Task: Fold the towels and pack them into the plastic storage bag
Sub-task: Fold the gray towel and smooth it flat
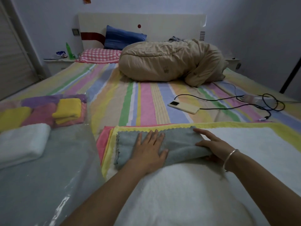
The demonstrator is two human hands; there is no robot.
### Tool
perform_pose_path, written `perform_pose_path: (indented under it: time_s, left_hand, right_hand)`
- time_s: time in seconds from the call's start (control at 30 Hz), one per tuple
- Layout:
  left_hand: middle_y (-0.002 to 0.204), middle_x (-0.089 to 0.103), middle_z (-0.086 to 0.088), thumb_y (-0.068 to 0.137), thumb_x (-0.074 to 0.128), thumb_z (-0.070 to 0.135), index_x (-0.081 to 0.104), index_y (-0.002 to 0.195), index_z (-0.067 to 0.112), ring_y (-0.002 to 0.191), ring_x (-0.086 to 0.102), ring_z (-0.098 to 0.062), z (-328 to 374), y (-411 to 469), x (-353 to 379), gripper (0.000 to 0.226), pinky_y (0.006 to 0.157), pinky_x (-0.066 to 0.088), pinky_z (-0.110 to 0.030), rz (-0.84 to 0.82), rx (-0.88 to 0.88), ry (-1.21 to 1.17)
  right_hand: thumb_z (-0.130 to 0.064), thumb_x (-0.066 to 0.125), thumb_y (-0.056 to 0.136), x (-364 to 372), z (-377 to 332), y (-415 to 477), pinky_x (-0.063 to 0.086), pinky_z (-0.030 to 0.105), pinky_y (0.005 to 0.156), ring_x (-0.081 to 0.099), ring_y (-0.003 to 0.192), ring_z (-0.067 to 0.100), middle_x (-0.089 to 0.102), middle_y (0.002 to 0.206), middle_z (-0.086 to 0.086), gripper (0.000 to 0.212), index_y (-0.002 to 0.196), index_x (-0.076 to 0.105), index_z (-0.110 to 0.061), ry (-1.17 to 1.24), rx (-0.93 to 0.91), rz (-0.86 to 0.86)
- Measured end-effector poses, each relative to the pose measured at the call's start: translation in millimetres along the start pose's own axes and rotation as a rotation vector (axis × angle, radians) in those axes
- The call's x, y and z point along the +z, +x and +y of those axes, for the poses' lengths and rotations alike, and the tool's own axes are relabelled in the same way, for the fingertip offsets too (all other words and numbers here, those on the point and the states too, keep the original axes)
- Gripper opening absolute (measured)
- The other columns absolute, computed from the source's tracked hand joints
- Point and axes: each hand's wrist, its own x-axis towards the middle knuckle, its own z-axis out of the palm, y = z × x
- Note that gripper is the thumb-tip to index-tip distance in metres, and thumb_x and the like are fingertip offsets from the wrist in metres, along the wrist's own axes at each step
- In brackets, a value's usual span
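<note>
Nearest the camera: a large white towel point(179, 193) spread flat on the bed, with a yellow towel point(162, 125) and a pink one point(100, 141) showing at its far and left edges as underlying layers.

On top of that stack lies the grey-blue towel point(177, 141), partly folded. Left hand point(149, 149) rests palm-down on its middle, fingers spread, gripping nothing. Right hand point(213, 147) sits at the towel's right end, fingers on top and curled round the folded edge; whether the thumb pinches underneath cannot be told.

To the left: the plastic storage bag point(48, 176), clear, lying flat on the bed. A folded white towel point(22, 141) rests at its near part; whether inside the film or on top of it I cannot tell. Farther back, folded yellow point(68, 110), pink and purple towels appear to be under the plastic.

Beyond, on the striped sheet: a phone point(184, 107) with a black cable point(260, 101), then a bundled tan quilt point(171, 61) and pillows at the headboard.

Judged risks:
- Soft pile cloth; if the flat hand lifts before the fold is set, the doubled edge may spring open.
- Dragging the towel could pull the loose layers beneath out of line.
- The slack bag mouth may collapse on insertion and undo the fold.
</note>
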Motion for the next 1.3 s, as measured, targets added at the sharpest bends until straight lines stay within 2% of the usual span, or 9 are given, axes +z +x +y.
perform_pose_path:
  time_s: [0.17, 0.3, 0.4, 0.53, 0.73, 0.8, 1.0, 1.2, 1.3]
  left_hand:
    - [0.162, -0.013, -0.001, 0.087, 0.012, 0.061, -0.007, 0.154, 0.027, 0.149, -0.012, -0.017, 0.0, -1.8, 1.8, 0.078, 0.119, -0.008, -0.049, 0.039, -0.011, -0.083]
    - [0.155, 0.032, -0.001, 0.097, 0.045, 0.03, 0.035, 0.146, 0.019, 0.143, 0.03, -0.017, -17.1, -16.1, -20.8, 0.051, 0.116, 0.026, -0.036, 0.421, -0.187, -0.914]
    - [0.125, 0.061, -0.006, 0.101, 0.041, 0.013, 0.051, 0.122, 0.019, 0.099, 0.066, -0.026, -42.0, -27.7, -47.6, 0.024, 0.083, 0.054, -0.039, 0.453, -0.501, -1.38]
    - [0.087, 0.065, -0.013, 0.103, 0.036, 0.028, 0.05, 0.112, 0.013, 0.052, 0.066, -0.023, -82.4, -42.5, -64.1, 0.022, 0.04, 0.054, -0.031, 0.147, -0.739, -1.793]
    - [0.056, 0.066, 0.0, 0.102, 0.042, 0.029, 0.059, 0.082, 0.016, 0.045, 0.062, -0.012, -97.0, -46.3, -53.2, 0.029, 0.041, 0.046, -0.018, -0.049, -0.671, -1.723]
    - [0.072, 0.072, -0.003, 0.095, 0.057, 0.02, 0.064, 0.094, 0.013, 0.061, 0.067, -0.016, -95.5, -43.2, -46.1, 0.01, 0.046, 0.047, -0.02, 0.0, -0.65, -1.615]
    - [0.12, 0.062, -0.011, 0.081, 0.072, 0.003, 0.044, 0.134, 0.013, 0.099, 0.063, -0.023, -91.4, -41.9, -36.0, 0.061, 0.084, 0.051, -0.032, 0.231, -0.61, -1.375]
    - [0.131, 0.053, -0.001, 0.085, 0.064, 0.013, 0.037, 0.14, 0.019, 0.116, 0.054, -0.019, -90.2, -45.2, -39.5, 0.062, 0.103, 0.042, -0.033, 0.397, -0.433, -0.851]
    - [0.149, 0.04, 0.005, 0.089, 0.061, 0.021, 0.042, 0.14, 0.022, 0.138, 0.036, -0.014, -81.2, -44.7, -50.6, 0.055, 0.111, 0.026, -0.026, 0.493, -0.194, -0.665]
  right_hand:
    - [-0.007, 0.061, 0.087, 10.7, -30.0, -7.1, 0.055, 0.029, 0.062, 0.058, 0.095, 0.023, 0.057, 0.118, 0.01, 0.039, 0.121, 0.063, -0.024, 0.067, -0.024, 0.053]
    - [-0.009, 0.065, 0.086, 51.6, -75.5, -23.3, 0.053, 0.024, 0.058, 0.056, 0.078, 0.016, 0.049, 0.116, 0.008, 0.048, 0.132, 0.055, -0.02, -0.157, -0.285, 0.106]
    - [-0.017, 0.067, 0.084, 103.7, -92.9, -33.0, 0.052, 0.026, 0.072, 0.06, 0.095, 0.022, 0.051, 0.125, 0.007, 0.059, 0.139, 0.046, -0.021, -0.515, -0.448, 0.047]
    - [-0.025, 0.063, 0.085, 177.9, -75.2, -28.3, 0.039, 0.024, 0.098, 0.048, 0.125, 0.023, 0.044, 0.144, 0.007, 0.067, 0.146, 0.035, -0.022, -0.818, -0.53, -0.086]
    - [-0.011, 0.058, 0.09, 195.3, -54.6, -25.1, 0.052, 0.032, 0.081, 0.06, 0.088, 0.02, 0.052, 0.129, 0.005, 0.051, 0.138, 0.044, -0.021, -0.54, -0.503, -0.233]
    - [-0.011, 0.062, 0.09, 178.7, -58.7, -24.8, 0.058, 0.035, 0.07, 0.067, 0.081, 0.025, 0.058, 0.115, 0.001, 0.036, 0.125, 0.055, -0.019, -0.339, -0.432, -0.182]
    - [-0.023, 0.061, 0.091, 124.4, -47.4, -3.7, 0.056, 0.036, 0.077, 0.062, 0.055, 0.008, 0.067, 0.054, -0.002, 0.011, 0.087, 0.07, -0.018, -0.493, -0.327, 0.224]
    - [-0.056, 0.058, 0.085, 132.4, -26.3, 8.1, 0.049, 0.046, 0.092, 0.06, 0.104, 0.028, 0.063, 0.11, 0.003, 0.058, 0.128, 0.048, -0.019, -0.582, -0.109, 0.205]
    - [-0.055, 0.069, 0.078, 141.3, -31.2, 6.6, 0.051, 0.039, 0.087, 0.062, 0.098, 0.026, 0.064, 0.112, 0.008, 0.067, 0.127, 0.054, -0.012, -0.334, 0.029, 0.066]
